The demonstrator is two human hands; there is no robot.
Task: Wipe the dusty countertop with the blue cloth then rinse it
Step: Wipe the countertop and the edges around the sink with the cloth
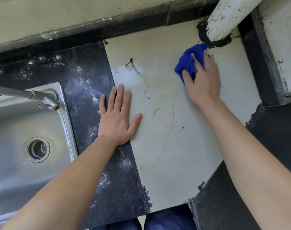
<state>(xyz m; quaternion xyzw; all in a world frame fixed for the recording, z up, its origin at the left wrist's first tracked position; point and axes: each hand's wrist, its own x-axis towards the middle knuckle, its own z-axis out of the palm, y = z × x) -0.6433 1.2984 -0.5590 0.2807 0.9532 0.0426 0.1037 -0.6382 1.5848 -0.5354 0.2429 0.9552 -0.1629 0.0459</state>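
A bunched blue cloth (188, 61) lies on the pale countertop slab (182, 146) near its far right corner, just below a white pipe. My right hand (203, 80) presses down on the cloth, fingers spread over it and thumb at its near edge. My left hand (118, 117) rests flat with straight fingers on the slab's left edge, partly over the dark speckled stone (85, 77). Brown streaks and a thin curved line mark the slab's middle. A paler wet-looking patch sits at its far left.
A steel sink (22, 130) with a round drain and a tap (46, 100) over it fills the left. A thick white pipe (227, 15) rises at the back right beside a white block with dark borders. A tiled wall runs along the back.
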